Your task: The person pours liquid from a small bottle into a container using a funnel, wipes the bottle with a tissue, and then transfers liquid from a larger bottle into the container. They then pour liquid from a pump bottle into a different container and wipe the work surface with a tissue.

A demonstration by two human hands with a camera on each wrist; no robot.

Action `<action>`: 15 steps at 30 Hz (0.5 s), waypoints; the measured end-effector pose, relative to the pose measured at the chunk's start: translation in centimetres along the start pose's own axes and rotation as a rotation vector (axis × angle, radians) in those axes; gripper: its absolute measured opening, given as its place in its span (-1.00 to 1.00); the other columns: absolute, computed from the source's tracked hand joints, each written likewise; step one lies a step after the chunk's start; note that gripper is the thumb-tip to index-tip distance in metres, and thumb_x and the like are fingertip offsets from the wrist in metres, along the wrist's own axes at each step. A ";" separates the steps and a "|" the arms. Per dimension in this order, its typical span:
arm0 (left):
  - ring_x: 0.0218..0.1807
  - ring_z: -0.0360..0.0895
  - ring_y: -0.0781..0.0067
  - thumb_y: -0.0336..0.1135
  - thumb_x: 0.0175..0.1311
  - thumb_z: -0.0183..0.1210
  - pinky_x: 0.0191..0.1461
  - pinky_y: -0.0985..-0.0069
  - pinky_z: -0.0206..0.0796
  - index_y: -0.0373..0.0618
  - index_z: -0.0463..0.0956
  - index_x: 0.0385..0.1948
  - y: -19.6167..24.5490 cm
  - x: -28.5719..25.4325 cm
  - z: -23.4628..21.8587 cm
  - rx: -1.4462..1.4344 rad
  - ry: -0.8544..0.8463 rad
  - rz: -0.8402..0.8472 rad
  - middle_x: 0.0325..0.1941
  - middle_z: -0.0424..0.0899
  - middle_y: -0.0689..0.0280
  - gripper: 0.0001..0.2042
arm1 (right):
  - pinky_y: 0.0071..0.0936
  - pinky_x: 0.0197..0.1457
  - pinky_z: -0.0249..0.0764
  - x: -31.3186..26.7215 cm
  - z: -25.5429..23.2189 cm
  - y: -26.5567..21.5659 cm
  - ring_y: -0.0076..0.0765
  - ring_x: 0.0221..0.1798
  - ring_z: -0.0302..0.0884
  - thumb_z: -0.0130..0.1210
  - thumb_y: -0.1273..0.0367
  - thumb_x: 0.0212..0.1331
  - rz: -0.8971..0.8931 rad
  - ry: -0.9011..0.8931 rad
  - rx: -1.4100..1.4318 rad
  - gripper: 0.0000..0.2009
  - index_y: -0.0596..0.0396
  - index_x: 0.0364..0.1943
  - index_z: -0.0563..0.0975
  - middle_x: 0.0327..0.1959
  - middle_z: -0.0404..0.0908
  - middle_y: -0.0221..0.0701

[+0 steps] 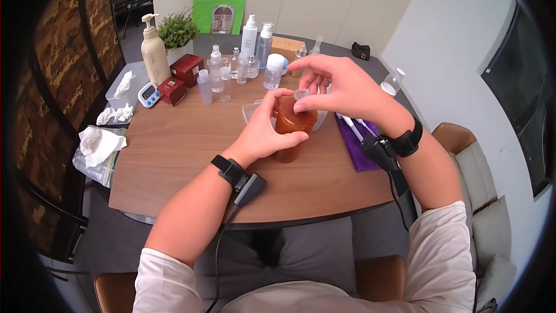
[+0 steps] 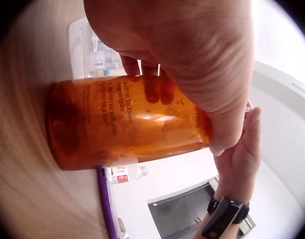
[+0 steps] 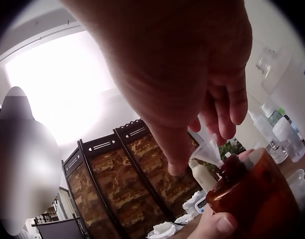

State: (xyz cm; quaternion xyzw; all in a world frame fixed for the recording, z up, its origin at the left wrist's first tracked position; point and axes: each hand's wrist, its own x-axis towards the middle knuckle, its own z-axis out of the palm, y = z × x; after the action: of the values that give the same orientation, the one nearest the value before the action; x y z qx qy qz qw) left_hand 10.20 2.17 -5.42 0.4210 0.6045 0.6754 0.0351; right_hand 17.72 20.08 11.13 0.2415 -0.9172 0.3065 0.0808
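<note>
On the table stands a translucent amber bottle (image 2: 107,127) with printed text, its neck uncapped. My left hand (image 1: 262,133) grips it around the upper body, the thumb across the near side and the fingers behind. A small clear funnel (image 3: 208,150) rests with its stem in the bottle's neck. Over the bottle is my right hand (image 1: 341,84), its thumb and fingers spread either side of the funnel's rim. In the right wrist view a gap shows between the thumb and the funnel. A clear plastic tray (image 1: 250,110) lies behind the bottle, partly hidden.
Several clear bottles and a white-capped jar (image 1: 273,72) stand behind, near a beige pump bottle (image 1: 155,58), red boxes (image 1: 186,69) and a timer (image 1: 149,95). A purple cloth (image 1: 362,156) with white tools lies right. Crumpled tissues (image 1: 101,145) lie at left.
</note>
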 end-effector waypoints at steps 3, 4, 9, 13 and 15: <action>0.46 0.41 0.33 -0.34 0.06 0.58 0.57 0.31 0.22 -0.08 0.21 0.43 0.3 -0.1 -0.3 0.052 -0.050 -0.054 0.37 0.44 0.22 -0.12 | -0.52 -0.11 0.57 -1.1 -0.5 -1.3 -0.50 -0.24 0.63 0.46 0.18 0.21 -0.009 0.088 -0.165 -0.47 0.18 0.20 0.63 -0.29 0.71 -0.41; 0.46 0.41 0.33 -0.34 0.07 0.57 0.56 0.31 0.22 -0.09 0.22 0.43 0.4 -0.1 -0.3 0.026 -0.033 -0.034 0.37 0.45 0.23 -0.14 | -0.52 -0.10 0.57 -1.5 -0.8 -1.6 -0.51 -0.24 0.63 0.41 0.18 0.27 -0.017 0.165 -0.293 -0.51 0.18 0.18 0.64 -0.31 0.71 -0.41; 0.40 0.42 0.36 -0.33 0.10 0.55 0.53 0.30 0.26 -0.14 0.28 0.39 2.4 0.3 -1.3 -0.123 0.116 0.100 0.36 0.44 0.23 -0.20 | -0.53 -0.15 0.54 -5.5 -1.7 3.0 -0.57 -0.24 0.62 0.22 0.28 0.45 -0.008 0.640 0.175 -0.73 0.21 0.02 0.66 -0.31 0.73 -0.46; 0.38 0.49 0.31 -0.38 0.24 0.44 0.49 0.30 0.33 -0.11 0.24 0.47 4.1 0.8 -4.3 0.014 0.291 0.172 0.36 0.50 0.20 -0.24 | -0.41 -0.22 0.57 -7.1 3.0 4.1 -0.47 -0.32 0.66 0.27 0.31 0.38 0.138 0.304 0.056 -0.82 0.13 -0.13 0.68 -0.41 0.72 -0.38; 0.35 0.52 0.32 -0.40 0.27 0.42 0.43 0.33 0.40 -0.17 0.21 0.48 3.9 1.4 -5.8 0.069 0.362 0.166 0.36 0.51 0.16 -0.24 | -0.30 -0.21 0.60 -6.3 5.6 5.4 -0.24 -0.32 0.71 0.34 0.27 0.29 0.039 0.172 -0.090 -0.79 0.11 -0.15 0.68 -0.40 0.73 -0.26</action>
State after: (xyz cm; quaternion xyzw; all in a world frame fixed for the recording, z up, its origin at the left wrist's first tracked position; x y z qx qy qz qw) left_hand 7.58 -2.68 -0.88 0.3421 0.5868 0.7196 -0.1443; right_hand 20.57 22.98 1.94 0.1924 -0.9242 0.2860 0.1643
